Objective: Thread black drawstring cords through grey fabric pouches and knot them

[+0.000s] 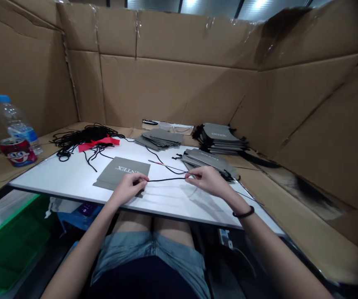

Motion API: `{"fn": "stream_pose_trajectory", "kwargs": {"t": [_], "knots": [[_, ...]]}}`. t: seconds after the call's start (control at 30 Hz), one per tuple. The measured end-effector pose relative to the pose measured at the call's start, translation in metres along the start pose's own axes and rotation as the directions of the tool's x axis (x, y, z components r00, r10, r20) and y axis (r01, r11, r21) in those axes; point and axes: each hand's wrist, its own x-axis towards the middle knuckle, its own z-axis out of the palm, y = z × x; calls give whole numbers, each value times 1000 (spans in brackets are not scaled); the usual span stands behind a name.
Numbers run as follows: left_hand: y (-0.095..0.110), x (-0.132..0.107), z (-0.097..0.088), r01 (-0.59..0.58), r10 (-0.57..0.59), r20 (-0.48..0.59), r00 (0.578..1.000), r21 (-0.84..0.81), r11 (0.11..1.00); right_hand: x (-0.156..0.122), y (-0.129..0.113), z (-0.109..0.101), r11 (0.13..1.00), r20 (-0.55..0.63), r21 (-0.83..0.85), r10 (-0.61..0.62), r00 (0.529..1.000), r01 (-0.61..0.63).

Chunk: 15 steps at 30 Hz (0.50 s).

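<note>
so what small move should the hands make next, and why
Probably bring the right hand, with its thin rod, toward the front grey pouch: the left hand overlaps that pouch's right side, and black cord stretches straight between both hands.

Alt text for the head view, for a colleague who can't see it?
Left hand and right hand hold a black cord stretched between them over a white tabletop, near a flat gray pouch. Behind lie stacked gray pouches and loose black cords.
</note>
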Motion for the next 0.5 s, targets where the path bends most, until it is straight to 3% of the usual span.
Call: {"fn": "stream_pose_trajectory", "kwargs": {"t": [0.3, 0.5], "knots": [[4, -6, -8, 122, -149, -59, 987, -322, 939, -17, 3, 29, 999, -144, 18, -31, 989, 34], [8, -13, -12, 105, -121, -12, 993, -419, 902, -21, 4, 50, 998, -377, -22, -61, 924, 57]]}}
